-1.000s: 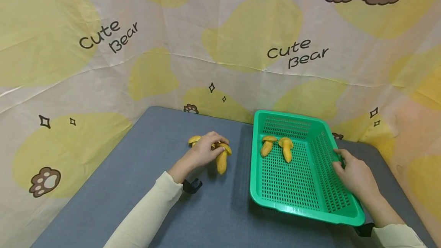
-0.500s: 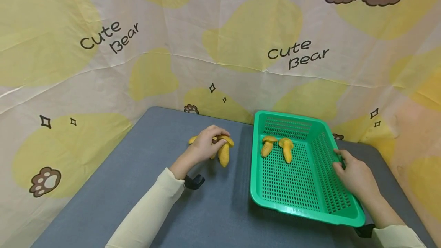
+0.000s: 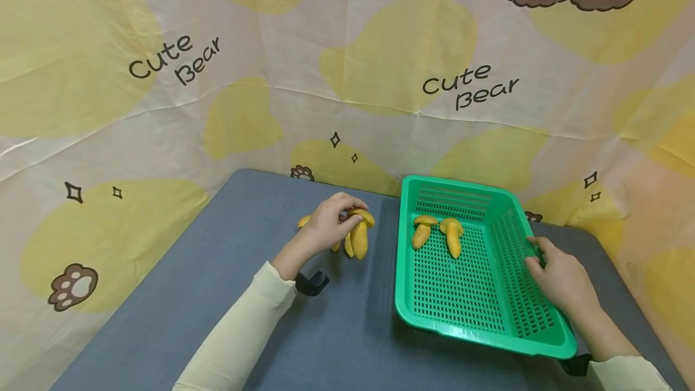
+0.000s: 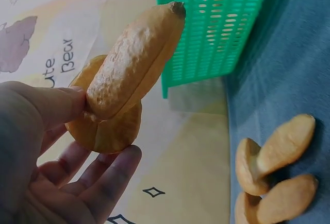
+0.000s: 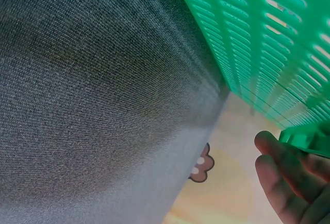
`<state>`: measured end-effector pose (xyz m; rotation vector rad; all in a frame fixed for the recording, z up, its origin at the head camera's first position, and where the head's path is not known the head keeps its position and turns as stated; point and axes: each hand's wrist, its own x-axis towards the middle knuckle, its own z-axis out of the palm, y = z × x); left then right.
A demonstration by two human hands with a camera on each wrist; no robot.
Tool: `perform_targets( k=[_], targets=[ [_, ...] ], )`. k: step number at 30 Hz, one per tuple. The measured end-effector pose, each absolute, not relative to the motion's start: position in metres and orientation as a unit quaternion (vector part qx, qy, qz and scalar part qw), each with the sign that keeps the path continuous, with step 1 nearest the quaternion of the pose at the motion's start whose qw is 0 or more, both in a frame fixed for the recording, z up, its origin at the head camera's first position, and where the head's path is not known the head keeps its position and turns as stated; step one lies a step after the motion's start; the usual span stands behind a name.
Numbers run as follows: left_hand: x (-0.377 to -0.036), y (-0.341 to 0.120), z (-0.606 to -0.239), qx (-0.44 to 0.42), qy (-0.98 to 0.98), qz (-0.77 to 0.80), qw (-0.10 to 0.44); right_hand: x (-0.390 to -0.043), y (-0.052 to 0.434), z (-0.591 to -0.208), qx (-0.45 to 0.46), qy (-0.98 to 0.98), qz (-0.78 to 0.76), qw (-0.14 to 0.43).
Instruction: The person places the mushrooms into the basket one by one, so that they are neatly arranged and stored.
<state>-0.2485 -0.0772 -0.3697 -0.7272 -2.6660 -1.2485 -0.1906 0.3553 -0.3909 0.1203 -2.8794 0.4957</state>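
My left hand [image 3: 326,225] pinches a yellow-brown mushroom [image 4: 134,62] by its cap, thumb on one side and fingers on the other. The mushroom hangs stem-down above the table in the head view. Two more mushrooms [image 4: 286,144] lie on the table below, partly hidden by the hand in the head view. On the right stands a green plastic basket [image 3: 461,332], with one mushroom [image 3: 420,235] and another mushroom [image 3: 453,240] side by side near its far left corner. My right hand [image 3: 564,276] grips the basket's right rim, thumb over the inner side.
The dark grey table [image 3: 206,294] reaches back to a cloth backdrop [image 3: 374,65] printed with bears and lettering. The basket's left wall [image 3: 403,246] rises between the left hand and the mushrooms inside. A black strap [image 3: 312,283] is on the left wrist.
The left hand has lifted the mushroom and moved slightly right and away from me, uncovering another mushroom behind it. The right hand and basket have stayed put.
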Motion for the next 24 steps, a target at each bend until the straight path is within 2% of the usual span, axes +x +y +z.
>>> perform_targets(
  k=[24],
  targets=[
    [-0.252,-0.056,-0.349,-0.241,-0.858,-0.45,0.064,-0.189,0.355,-0.391,0.043,-0.978,0.172,0.11]
  ],
)
